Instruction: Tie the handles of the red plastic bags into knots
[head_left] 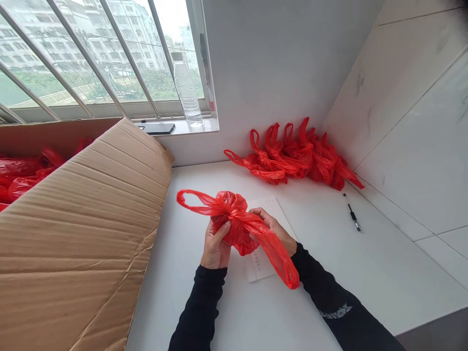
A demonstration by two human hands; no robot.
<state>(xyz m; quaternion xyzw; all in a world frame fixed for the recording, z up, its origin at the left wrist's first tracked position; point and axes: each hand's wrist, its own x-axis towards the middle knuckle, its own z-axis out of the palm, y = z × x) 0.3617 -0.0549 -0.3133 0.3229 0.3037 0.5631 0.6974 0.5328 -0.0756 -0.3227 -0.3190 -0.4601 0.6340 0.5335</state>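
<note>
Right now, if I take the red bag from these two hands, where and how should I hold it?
Probably best by the left loop of the red bag, coming from the left: it stands out open beyond the knot, with neither the left hand nor the right hand on it. The other handle seems less handy, lying beside the right wrist.

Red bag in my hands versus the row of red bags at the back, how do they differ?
The held bag is between the left hand and right hand; the row of bags rests on the table. The held bag is single, while the row of bags bunches several together. Both are thin red plastic with loop handles.
</note>
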